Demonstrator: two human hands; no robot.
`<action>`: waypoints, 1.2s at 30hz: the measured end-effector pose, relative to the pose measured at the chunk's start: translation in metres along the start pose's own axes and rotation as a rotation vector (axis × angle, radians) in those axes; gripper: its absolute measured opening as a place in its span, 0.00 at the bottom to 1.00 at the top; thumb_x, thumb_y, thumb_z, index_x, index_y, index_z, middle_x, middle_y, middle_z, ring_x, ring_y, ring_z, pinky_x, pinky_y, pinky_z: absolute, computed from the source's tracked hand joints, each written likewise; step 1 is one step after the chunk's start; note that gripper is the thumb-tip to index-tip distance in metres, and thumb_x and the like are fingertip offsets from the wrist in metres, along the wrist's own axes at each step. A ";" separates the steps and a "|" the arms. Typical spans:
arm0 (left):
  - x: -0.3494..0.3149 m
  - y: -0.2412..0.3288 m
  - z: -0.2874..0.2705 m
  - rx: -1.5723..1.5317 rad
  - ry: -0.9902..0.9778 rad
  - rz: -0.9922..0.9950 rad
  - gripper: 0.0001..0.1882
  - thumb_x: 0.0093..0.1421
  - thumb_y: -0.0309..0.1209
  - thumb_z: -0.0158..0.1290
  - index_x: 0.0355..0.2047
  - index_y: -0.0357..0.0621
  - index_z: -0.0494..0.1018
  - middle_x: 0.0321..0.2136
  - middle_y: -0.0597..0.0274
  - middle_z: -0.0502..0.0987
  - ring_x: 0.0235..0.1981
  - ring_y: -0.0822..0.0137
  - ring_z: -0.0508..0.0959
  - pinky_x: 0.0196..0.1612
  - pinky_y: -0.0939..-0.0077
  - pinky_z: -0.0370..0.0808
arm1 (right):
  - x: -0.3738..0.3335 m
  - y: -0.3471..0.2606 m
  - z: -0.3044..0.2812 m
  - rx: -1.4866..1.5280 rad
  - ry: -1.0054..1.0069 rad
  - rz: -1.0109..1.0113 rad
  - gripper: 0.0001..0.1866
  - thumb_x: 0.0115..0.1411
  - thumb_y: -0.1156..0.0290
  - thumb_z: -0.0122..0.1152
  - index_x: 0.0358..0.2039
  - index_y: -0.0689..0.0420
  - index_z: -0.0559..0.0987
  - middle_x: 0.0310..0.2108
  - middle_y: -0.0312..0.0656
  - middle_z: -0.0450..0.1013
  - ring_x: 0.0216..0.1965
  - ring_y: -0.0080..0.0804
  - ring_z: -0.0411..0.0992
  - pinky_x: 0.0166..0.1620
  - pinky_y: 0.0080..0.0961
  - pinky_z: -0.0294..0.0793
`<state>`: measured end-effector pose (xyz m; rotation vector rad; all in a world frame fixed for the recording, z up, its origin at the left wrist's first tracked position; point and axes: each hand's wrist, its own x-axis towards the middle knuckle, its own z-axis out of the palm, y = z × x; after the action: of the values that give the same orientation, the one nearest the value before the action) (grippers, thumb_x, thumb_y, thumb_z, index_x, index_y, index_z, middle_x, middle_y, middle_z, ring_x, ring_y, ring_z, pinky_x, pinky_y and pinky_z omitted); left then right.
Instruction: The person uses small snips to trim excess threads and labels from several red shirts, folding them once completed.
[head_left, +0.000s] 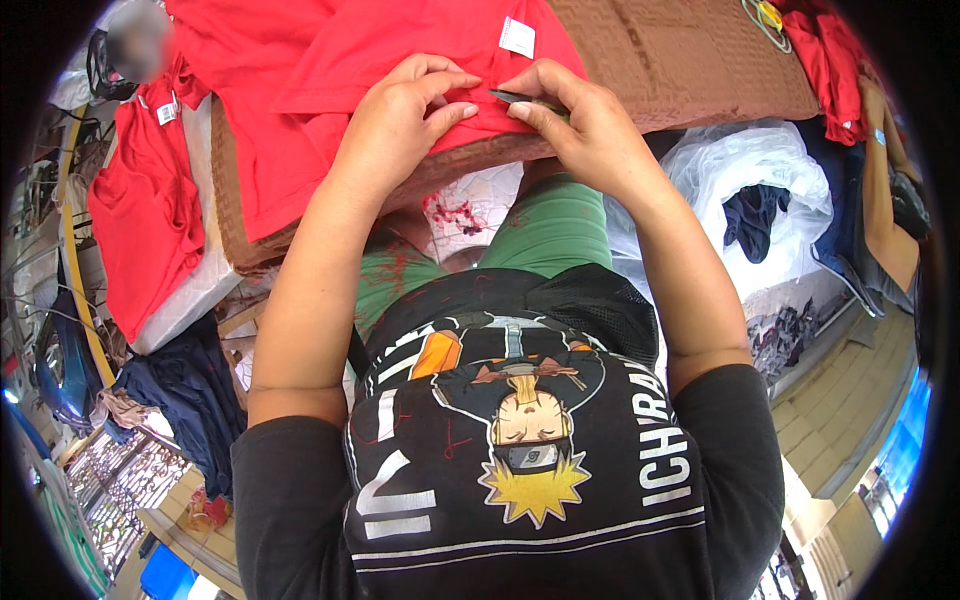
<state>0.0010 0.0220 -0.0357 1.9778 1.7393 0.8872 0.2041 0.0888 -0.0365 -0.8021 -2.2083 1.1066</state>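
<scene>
A red garment [290, 110] with a white label [517, 37] lies spread over the brown cloth-covered table in front of me. My left hand [405, 115] rests at its near edge, fingers curled and thumb bent in, gripping the red fabric; exactly what lies under the fingertips is hard to see. Just to its right, my right hand [585, 120] pinches a slim dark pointed tool [510, 96] that looks like thread snips, its tip pointing left toward my left hand. Both hands are close together over the cloth.
Another red garment [150, 215] hangs off the table's left corner. At right is a clear plastic bag [745, 170] with dark cloth inside. A co-worker's arm [880, 190] reaches to red cloth at far right. Red thread scraps [455, 212] lie below the table edge, between my knees.
</scene>
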 end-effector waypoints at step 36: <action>-0.001 -0.010 0.002 -0.296 0.042 0.088 0.08 0.61 0.34 0.55 0.37 0.45 0.78 0.37 0.64 0.79 0.45 0.70 0.75 0.49 0.75 0.70 | 0.002 -0.022 0.006 -0.476 -0.027 -0.014 0.11 0.60 0.64 0.57 0.40 0.56 0.75 0.35 0.48 0.77 0.40 0.48 0.75 0.41 0.40 0.73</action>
<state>-0.0051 0.0232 -0.0438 1.8614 1.4527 1.1506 0.1927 0.0763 -0.0208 -0.9636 -2.5335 0.5860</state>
